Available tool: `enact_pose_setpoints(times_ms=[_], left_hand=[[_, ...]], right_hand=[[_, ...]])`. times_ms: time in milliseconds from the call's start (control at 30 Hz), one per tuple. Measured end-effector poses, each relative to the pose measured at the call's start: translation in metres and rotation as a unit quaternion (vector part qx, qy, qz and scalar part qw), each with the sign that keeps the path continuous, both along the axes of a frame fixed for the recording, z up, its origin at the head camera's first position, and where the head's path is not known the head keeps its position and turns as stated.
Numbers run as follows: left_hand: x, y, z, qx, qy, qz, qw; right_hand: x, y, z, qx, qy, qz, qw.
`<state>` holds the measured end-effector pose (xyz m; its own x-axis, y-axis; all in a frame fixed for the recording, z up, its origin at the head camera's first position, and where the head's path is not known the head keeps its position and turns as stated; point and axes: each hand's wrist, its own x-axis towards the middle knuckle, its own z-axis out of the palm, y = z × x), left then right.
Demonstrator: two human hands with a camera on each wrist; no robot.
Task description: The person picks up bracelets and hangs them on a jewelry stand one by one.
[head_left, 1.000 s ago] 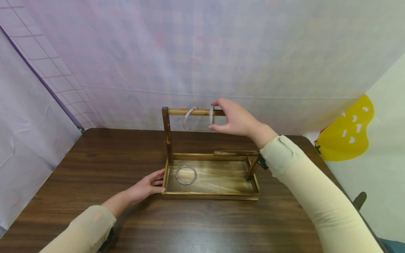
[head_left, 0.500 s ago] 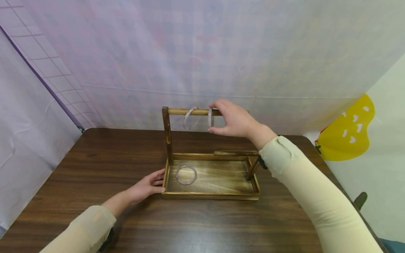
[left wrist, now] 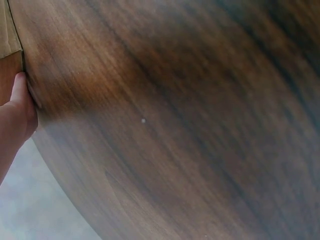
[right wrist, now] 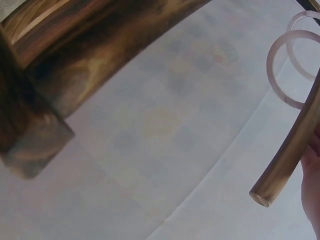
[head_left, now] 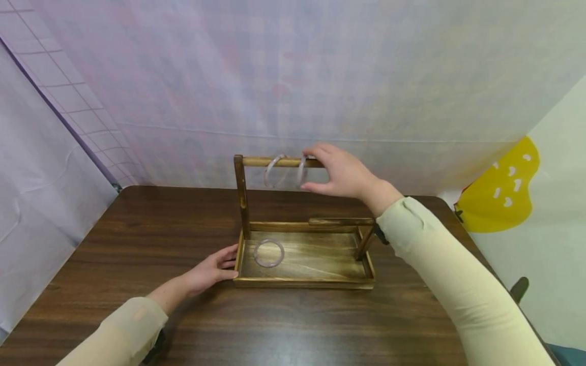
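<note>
A wooden rack [head_left: 240, 198] has a tray base and two horizontal rods on posts. My left hand [head_left: 206, 274] rests against the tray's left end, thumb at the front corner. One pale translucent bangle [head_left: 274, 173] hangs on the upper rod [head_left: 256, 161]. To its right a second bangle [head_left: 300, 173] hangs on the same rod, tilted. My right hand [head_left: 341, 173] is around this second bangle's right side, fingers above and thumb low, spread apart. Inside the tray lies a third bangle [head_left: 269, 253]. The right wrist view shows the rod's free end [right wrist: 262, 195] and the hand partly behind it.
A shorter lower rod [head_left: 341, 221] juts left from the right post [head_left: 364, 244], below my right forearm. The rack stands on a dark wooden table [head_left: 160, 229], with a pale checked curtain [head_left: 206, 101] behind it. A yellow cut-out [head_left: 499, 188] is at the right.
The second bangle has shifted slightly left along the upper rod and gone from upright to tilted. My right fingers have loosened from it. The left hand and the rack have stayed put.
</note>
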<state>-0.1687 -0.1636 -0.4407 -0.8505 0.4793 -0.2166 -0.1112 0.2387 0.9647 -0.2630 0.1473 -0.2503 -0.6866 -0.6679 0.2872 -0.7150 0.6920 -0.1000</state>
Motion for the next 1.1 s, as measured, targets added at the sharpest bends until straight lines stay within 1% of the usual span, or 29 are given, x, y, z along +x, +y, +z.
enact_pose_setpoints(times_ms=[167,400,500,733,967,1100], left_hand=[[-0.001,0.0,0.0,-0.003,-0.001,0.0,1.0],[-0.003,0.0,0.0,-0.003,0.007,0.002,1.0],[-0.004,0.0,0.0,-0.004,0.01,0.001,0.9999],[-0.004,0.0,0.0,-0.007,0.006,-0.001,1.0],[-0.004,0.0,0.001,-0.009,0.006,-0.002,0.9999],[-0.004,0.0,0.001,-0.011,0.009,-0.003,0.9999]], right_hand=[[0.005,0.0,0.001,-0.007,0.008,0.005,0.9999],[0.016,0.002,-0.003,-0.032,0.049,0.065,0.9962],[0.02,0.003,-0.005,-0.044,0.05,0.079,0.9946],[0.027,0.005,-0.012,-0.061,0.054,0.102,0.9915],[0.034,0.002,-0.021,-0.08,0.087,0.147,0.9821],[0.038,0.001,-0.026,-0.082,0.091,0.163,0.979]])
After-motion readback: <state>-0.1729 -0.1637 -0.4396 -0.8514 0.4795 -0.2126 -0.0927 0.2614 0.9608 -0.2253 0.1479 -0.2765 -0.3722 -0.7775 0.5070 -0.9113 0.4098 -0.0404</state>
